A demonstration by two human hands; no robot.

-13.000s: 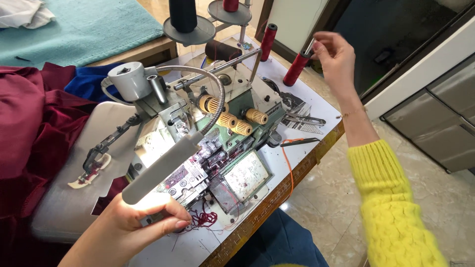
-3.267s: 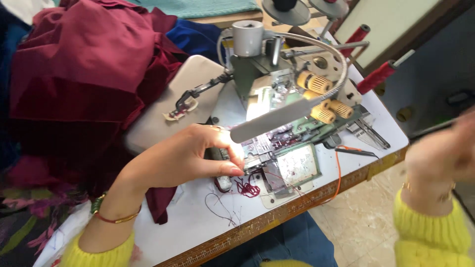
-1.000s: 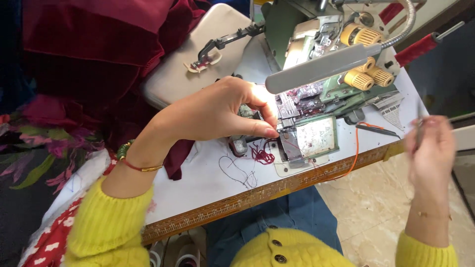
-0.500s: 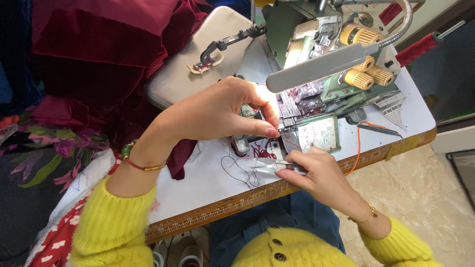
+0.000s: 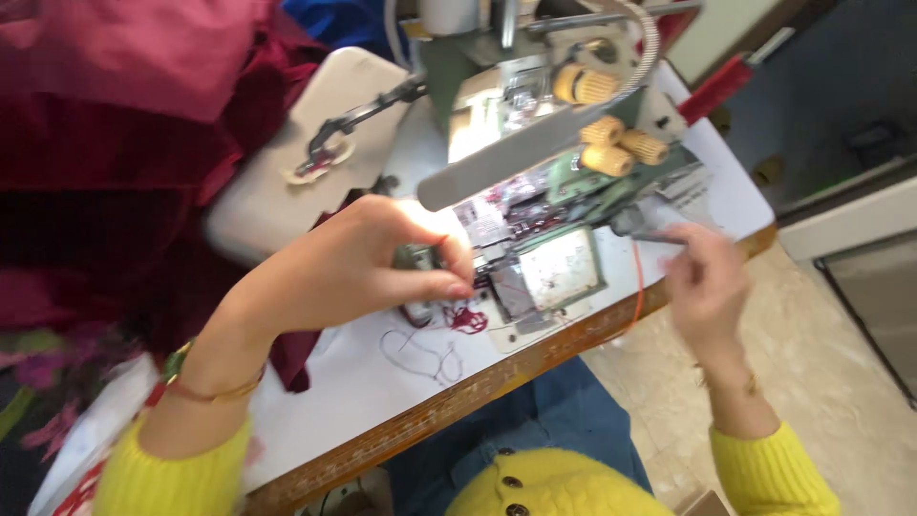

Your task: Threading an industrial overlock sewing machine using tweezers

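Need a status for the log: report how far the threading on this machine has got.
Done: red spools stand mounted behind the machine. In hand: the left hand pinches at the looper area beside red thread, and the right hand holds a thin, blurred tool. Left: loose thread lies on the table, and the dark red fabric is heaped aside.

White surface (image 5: 382, 382) with a wooden front edge. Beige marbled floor tiles (image 5: 821, 382) beyond its right corner. Dark blue panel, perhaps a cabinet (image 5: 812, 105), far right, blurred. Bright lamp glare near the middle.
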